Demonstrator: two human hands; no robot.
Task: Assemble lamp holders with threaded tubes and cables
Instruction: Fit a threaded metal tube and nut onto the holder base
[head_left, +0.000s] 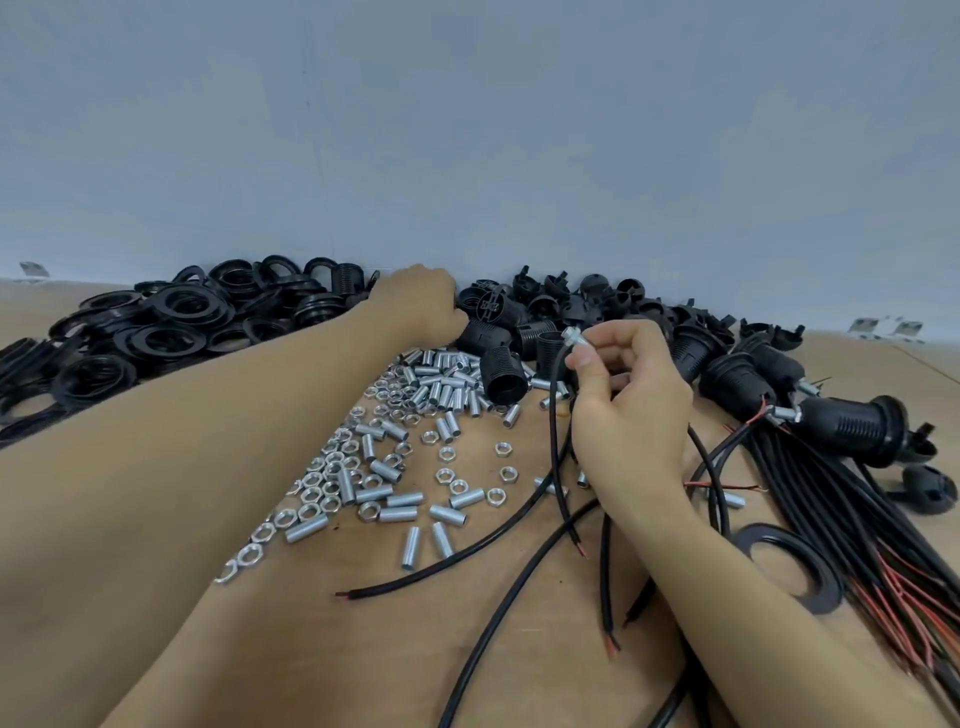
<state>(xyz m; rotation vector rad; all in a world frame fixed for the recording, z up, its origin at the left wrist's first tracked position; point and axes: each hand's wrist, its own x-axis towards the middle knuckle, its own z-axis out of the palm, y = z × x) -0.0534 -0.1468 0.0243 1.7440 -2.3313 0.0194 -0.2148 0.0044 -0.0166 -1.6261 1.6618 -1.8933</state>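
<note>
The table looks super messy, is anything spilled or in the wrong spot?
Mostly sorted heaps. One flat black ring lies alone by the right forearm, far from the ring pile at far left. A few silver tubes have strayed among the cables, away from the main tube heap. Nothing looks broken.

No text, label, brand or number can be read. One black lamp holder (489, 305) in the far pile carries pale raised marks on its end, too blurred to make out. Small grey-white tags (34, 269) at the far left edge of the desk (291, 639) and others (910, 328) at its far right edge show only smudged patterns, nothing legible.
</note>
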